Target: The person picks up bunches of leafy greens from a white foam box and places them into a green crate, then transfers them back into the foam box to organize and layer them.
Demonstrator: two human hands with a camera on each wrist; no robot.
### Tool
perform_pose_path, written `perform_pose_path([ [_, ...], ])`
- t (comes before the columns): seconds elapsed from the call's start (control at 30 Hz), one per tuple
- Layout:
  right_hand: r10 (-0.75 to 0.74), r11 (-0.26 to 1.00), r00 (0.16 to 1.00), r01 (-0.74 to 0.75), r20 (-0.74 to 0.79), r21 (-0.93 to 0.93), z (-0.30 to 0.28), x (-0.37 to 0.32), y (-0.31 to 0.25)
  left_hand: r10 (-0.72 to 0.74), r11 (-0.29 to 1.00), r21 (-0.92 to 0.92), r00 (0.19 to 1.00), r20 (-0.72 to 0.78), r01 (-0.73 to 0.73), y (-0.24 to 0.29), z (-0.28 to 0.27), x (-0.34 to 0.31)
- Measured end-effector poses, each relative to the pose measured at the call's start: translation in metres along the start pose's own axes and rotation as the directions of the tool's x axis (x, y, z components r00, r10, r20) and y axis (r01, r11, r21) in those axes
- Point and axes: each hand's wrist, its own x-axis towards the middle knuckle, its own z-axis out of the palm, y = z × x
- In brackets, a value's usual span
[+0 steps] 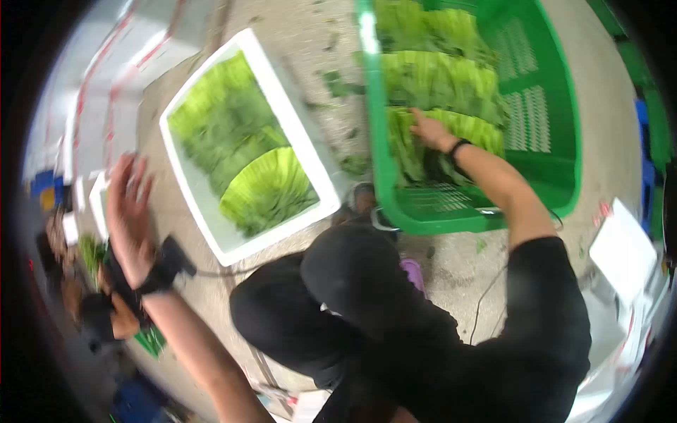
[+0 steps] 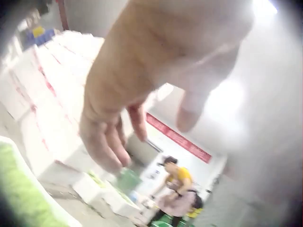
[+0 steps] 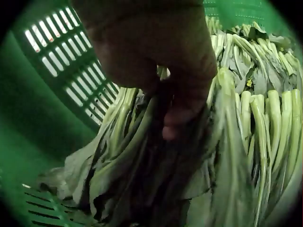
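Inside the green plastic basket (image 1: 564, 169), my right hand (image 1: 436, 134) is down among bunches of choy sum (image 1: 444, 81), leafy greens with pale green stalks. Up close in the right wrist view, the right hand (image 3: 165, 71) grips some choy sum (image 3: 128, 127), its fingers curled in at the stalks and dark leaves. Shadow hides part of this grasp. My left hand (image 1: 130, 211) is raised in the air with fingers extended, holding nothing. It is left of a white foam box (image 1: 201, 215) holding more choy sum (image 1: 268, 187).
White foam boxes (image 1: 113, 84) with red tape are stacked at the far left. Loose leaves (image 1: 338, 84) lie on the floor between box and basket. A white lid (image 1: 622, 243) is at the right. Another person (image 2: 176, 187) works in the background.
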Motion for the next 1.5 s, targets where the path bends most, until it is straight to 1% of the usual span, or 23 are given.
perform_pose_path([
  [0.07,0.078,0.989,0.997,-0.077,0.008,-0.123,-0.055,-0.039,-0.013,-0.041,0.999,-0.01,0.998,-0.045,0.04,-0.007,-0.022,-0.023],
  [0.1,0.253,0.827,0.963,-0.267,-0.096,-0.496,-0.165,-0.097,-0.014,-0.123,0.93,-0.338,0.989,0.088,0.146,-0.141,0.001,-0.005],
  [0.17,-0.047,0.782,0.982,-0.08,-0.185,-0.618,-0.19,-0.133,-0.025,-0.355,0.843,-0.431,0.935,0.006,0.323,-0.192,-0.023,-0.017],
  [0.23,-0.153,0.86,0.984,0.084,-0.096,-0.504,-0.212,-0.194,-0.038,-0.525,0.782,-0.422,0.85,-0.05,0.459,-0.252,-0.043,-0.044],
  [0.3,-0.059,0.965,0.998,0.049,-0.032,-0.259,-0.22,-0.244,-0.128,-0.574,0.762,-0.44,0.81,-0.119,0.475,-0.287,-0.064,-0.078],
  [0.33,-0.122,0.921,0.992,0.106,-0.021,-0.374,-0.207,-0.264,-0.139,-0.568,0.759,-0.453,0.816,-0.107,0.468,-0.299,-0.068,-0.1],
  [0.37,-0.184,0.863,0.983,0.159,-0.005,-0.48,-0.193,-0.281,-0.149,-0.587,0.73,-0.486,0.805,-0.085,0.481,-0.303,-0.068,-0.121],
  [0.4,-0.017,0.834,0.994,0.074,0.11,-0.547,-0.182,-0.299,-0.168,-0.598,0.717,-0.491,0.798,-0.07,0.494,-0.306,-0.065,-0.138],
  [0.43,-0.036,0.828,0.993,0.094,0.115,-0.553,-0.171,-0.307,-0.157,-0.614,0.701,-0.496,0.788,-0.053,0.513,-0.309,-0.062,-0.155],
  [0.5,-0.236,0.676,0.971,0.131,-0.044,-0.725,-0.151,-0.31,-0.111,-0.584,0.71,-0.505,0.811,-0.035,0.49,-0.325,-0.056,-0.174],
  [0.63,-0.414,0.726,0.908,0.287,-0.064,-0.625,-0.162,-0.329,-0.096,-0.543,0.78,-0.385,0.839,-0.023,0.494,-0.31,-0.036,-0.212],
  [0.77,-0.288,0.716,0.957,0.192,-0.033,-0.672,-0.18,-0.357,-0.049,-0.423,0.888,-0.197,0.906,0.009,0.416,-0.309,-0.058,-0.238],
  [0.83,-0.068,0.786,0.997,0.083,0.049,-0.613,-0.204,-0.366,-0.039,-0.384,0.919,-0.117,0.923,-0.037,0.377,-0.312,-0.072,-0.251],
  [0.9,0.219,0.724,0.936,0.033,0.275,-0.689,-0.251,-0.362,-0.09,-0.428,0.902,-0.097,0.902,-0.057,0.422,-0.32,-0.073,-0.243],
  [0.97,0.188,0.765,0.982,-0.126,0.031,-0.632,-0.287,-0.334,-0.11,-0.406,0.891,-0.224,0.914,-0.003,0.395,-0.339,-0.056,-0.231],
  [1.0,-0.142,0.721,0.984,0.028,-0.108,-0.692,-0.289,-0.314,-0.15,-0.396,0.902,-0.173,0.917,0.035,0.396,-0.338,-0.04,-0.216],
  [1.07,-0.171,0.926,0.934,0.044,-0.313,-0.376,-0.263,-0.263,-0.262,-0.379,0.9,-0.181,0.917,0.123,0.396,-0.332,-0.006,-0.175],
  [1.13,-0.204,0.974,0.945,0.17,-0.255,-0.151,-0.23,-0.225,-0.343,-0.365,0.893,-0.19,0.904,0.222,0.408,-0.332,0.03,-0.137],
  [1.23,-0.065,0.963,0.997,0.053,0.038,0.266,-0.161,-0.156,-0.394,-0.243,0.946,-0.109,0.892,0.382,0.304,-0.344,0.072,-0.082],
  [1.33,0.036,0.81,0.982,-0.136,0.185,0.57,-0.079,-0.064,-0.351,-0.183,0.972,-0.04,0.848,0.498,0.232,-0.359,0.103,-0.035],
  [1.37,0.179,0.698,0.955,-0.293,0.237,0.653,-0.048,-0.039,-0.328,-0.185,0.97,-0.044,0.841,0.509,0.24,-0.363,0.112,-0.026],
  [1.43,0.465,0.557,0.808,-0.584,0.362,0.59,0.013,0.006,-0.258,-0.405,0.909,0.31,0.768,0.496,0.279,-0.374,0.127,-0.015],
  [1.5,0.642,0.442,0.668,-0.723,0.376,0.53,0.049,0.017,-0.213,-0.431,0.891,0.338,0.797,0.422,0.303,-0.41,0.138,-0.018],
])
